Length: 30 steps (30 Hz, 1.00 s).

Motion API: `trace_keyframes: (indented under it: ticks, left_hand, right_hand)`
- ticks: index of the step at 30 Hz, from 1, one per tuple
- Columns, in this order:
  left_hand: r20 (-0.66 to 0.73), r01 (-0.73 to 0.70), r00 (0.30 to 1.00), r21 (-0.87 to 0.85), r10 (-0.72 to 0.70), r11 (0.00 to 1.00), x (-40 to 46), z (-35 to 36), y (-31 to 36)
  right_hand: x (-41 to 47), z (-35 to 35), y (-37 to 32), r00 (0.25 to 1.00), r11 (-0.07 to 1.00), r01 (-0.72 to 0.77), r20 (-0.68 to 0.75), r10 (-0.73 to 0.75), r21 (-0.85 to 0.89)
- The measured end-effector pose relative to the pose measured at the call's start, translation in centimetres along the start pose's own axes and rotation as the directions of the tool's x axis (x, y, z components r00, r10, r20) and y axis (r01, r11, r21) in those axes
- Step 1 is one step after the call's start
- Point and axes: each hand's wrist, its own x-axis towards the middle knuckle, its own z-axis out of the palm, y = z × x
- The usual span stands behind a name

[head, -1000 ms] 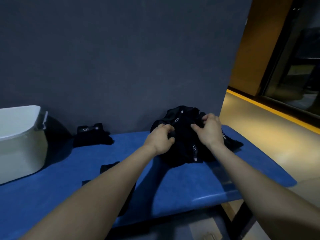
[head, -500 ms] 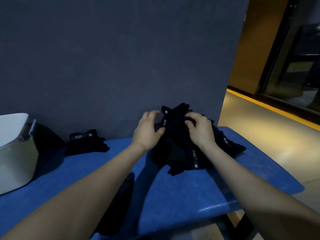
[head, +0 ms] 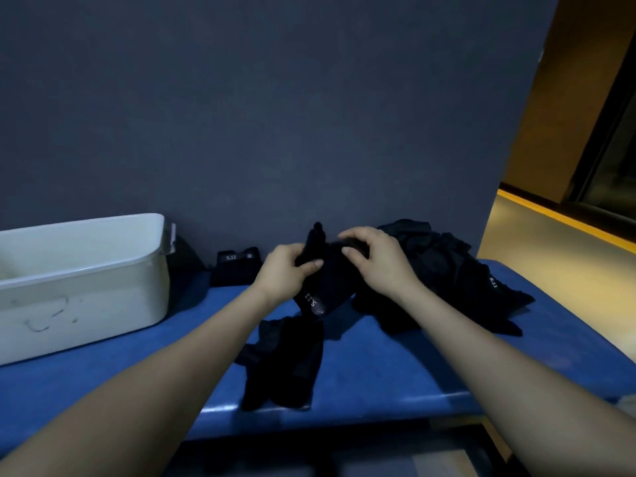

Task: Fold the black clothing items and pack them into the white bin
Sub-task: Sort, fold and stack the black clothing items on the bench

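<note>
I see both forearms reaching forward over the blue bench (head: 395, 370), my left hand (head: 282, 273) and right hand (head: 375, 259) each curled around 1 black garment (head: 327, 280), held up just above the bench near its back edge. The pile (head: 447, 270) sits at the back right corner, the white bin (head: 79, 277) at the left end, 1 folded item (head: 235, 266) beside it, and 1 loose piece (head: 285, 363) near the front edge.

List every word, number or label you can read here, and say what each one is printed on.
"5.11": on the band of the folded black item by the wall, next to the white bin.
"5.11", upside down: on the black item held in both hands.
"5.11", sideways: on the black pile at the right.
No other text is visible.
</note>
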Motion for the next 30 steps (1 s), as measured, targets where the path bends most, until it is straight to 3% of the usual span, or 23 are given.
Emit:
trace_keyframes:
  ticks: [2,5,8,11,14,20,24,28,30]
  left_hand:
    - [-0.043,0.100,0.993,-0.155,-0.107,0.983,-1.0,-0.8,-0.6]
    - [-0.062,0.201,0.968,-0.381,-0.241,0.903,-2.1,-2.0,-0.7]
    - [-0.049,0.241,0.954,-0.470,-0.297,0.849,-2.8,-2.7,-0.2]
    - [-0.018,0.268,0.946,-0.521,-0.324,0.811,-3.5,-2.9,0.2]
    - [0.045,0.312,0.936,-0.566,-0.350,0.763,-4.1,-2.9,0.2]
    - [0.110,0.467,0.874,-0.460,-0.474,0.755,-6.1,-3.2,-1.5]
    - [0.043,0.475,0.863,-0.405,-0.503,0.781,-7.8,-3.6,-3.6]
    - [-0.034,0.543,0.830,-0.178,-0.557,0.821,-9.6,-3.3,-6.3]
    - [-0.060,0.544,0.828,-0.160,-0.558,0.824,-10.0,-3.3,-7.0]
  right_hand:
    - [-0.3,0.6,-0.4,0.997,0.999,-0.032,-0.069,0.031,-0.010]
    - [-1.2,1.5,-0.8,0.965,0.967,-0.234,-0.097,0.244,0.100]
    - [-2.1,2.7,-1.6,0.871,0.837,-0.490,0.139,0.470,0.243]
    - [-3.1,4.2,-2.8,0.723,0.611,-0.689,0.429,0.541,0.390]
    - [-3.2,5.3,-3.6,0.738,0.432,-0.660,0.423,0.525,0.615]
    - [-4.0,6.6,-3.8,0.787,0.524,-0.597,0.317,0.529,0.607]
    - [-5.8,8.7,-3.4,0.787,0.617,-0.611,0.293,0.543,0.495]
    - [-8.0,10.7,-3.2,0.626,0.445,-0.777,0.472,0.620,0.446]
    - [-8.3,10.5,-3.4,0.605,0.406,-0.793,0.508,0.613,0.454]
